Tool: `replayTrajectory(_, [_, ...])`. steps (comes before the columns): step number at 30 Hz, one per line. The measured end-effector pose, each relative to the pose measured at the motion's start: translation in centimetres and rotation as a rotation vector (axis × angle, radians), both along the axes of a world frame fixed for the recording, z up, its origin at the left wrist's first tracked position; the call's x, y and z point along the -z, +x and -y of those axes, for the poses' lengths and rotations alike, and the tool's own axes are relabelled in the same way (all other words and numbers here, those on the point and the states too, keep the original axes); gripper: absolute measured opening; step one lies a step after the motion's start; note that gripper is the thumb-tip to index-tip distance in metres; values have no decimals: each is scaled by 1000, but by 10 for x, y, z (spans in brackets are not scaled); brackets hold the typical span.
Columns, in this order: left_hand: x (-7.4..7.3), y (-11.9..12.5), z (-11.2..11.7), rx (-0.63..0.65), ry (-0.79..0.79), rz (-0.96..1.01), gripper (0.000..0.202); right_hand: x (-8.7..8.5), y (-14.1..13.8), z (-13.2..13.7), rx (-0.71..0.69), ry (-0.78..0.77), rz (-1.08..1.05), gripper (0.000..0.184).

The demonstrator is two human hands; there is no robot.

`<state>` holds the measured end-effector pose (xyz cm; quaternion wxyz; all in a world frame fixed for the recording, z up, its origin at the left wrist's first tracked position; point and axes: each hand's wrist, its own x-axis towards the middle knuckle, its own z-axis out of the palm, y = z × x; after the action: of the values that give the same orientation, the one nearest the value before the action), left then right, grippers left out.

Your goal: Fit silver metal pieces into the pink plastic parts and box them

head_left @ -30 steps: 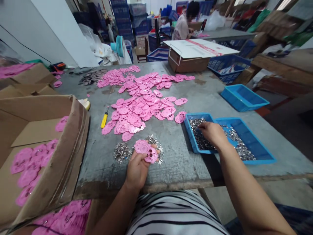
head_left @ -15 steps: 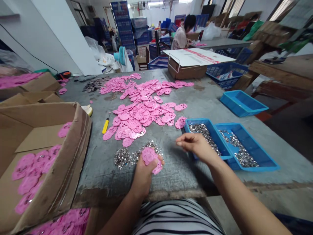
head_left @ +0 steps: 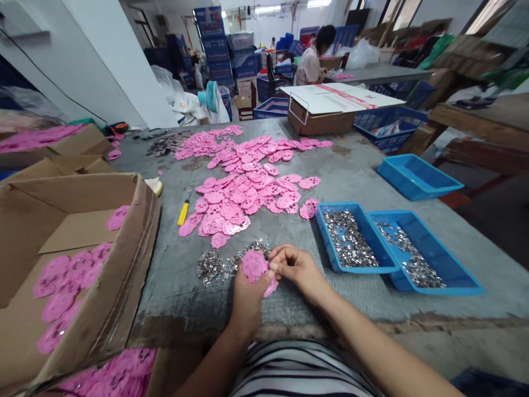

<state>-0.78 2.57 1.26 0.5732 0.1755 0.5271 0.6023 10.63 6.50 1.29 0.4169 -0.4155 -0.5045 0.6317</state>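
Observation:
My left hand (head_left: 247, 295) grips a pink plastic piece (head_left: 254, 266) with a scalloped outline, its thumb lying across the lower part. My right hand (head_left: 298, 268) is at the piece's right edge, thumb and forefinger pinched together; whatever sits between those fingertips is too small to make out. Just behind the hands lies a heap of small shiny metal parts (head_left: 210, 267). Farther back spreads a large pile of similar pink pieces (head_left: 243, 193). To the right, a blue tray (head_left: 359, 207) and a second blue tray (head_left: 463, 275) contain more metal parts.
On the left stands a cardboard box (head_left: 144, 220) with pink pieces inside. A yellow-handled screwdriver (head_left: 183, 212) lies beside the pile. Another blue tray (head_left: 419, 175) sits at the table's right edge. A white board (head_left: 343, 97) covers a carton at the back. Beyond, a person (head_left: 309, 63) works at another table.
My right hand has moved left from beside the nearer metal-parts tray to the pink piece in my left hand. The left hand keeps hold of it. The view has shifted slightly.

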Motion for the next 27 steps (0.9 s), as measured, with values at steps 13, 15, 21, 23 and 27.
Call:
replayTrajectory(13, [-3,-5,-6,52,50,-2,43,-4,6,-5,44,98,126,27])
replayTrajectory(15, [-11,-8,-7,165,53,179,39,-8,8,-7,34,85,137,24])
replayTrajectory(21, [-16,-14,-10,237,53,267,33,-18,13,-11,-115,198,301,18])
replayTrajectory(23, [-12,-13,-10,230,63,263,32,-21,13,-11,-181,240,339,19])
replayTrajectory(27, [-5,-11,-10,207,105,224,31,-26,11,-8,-272,291,412,22])
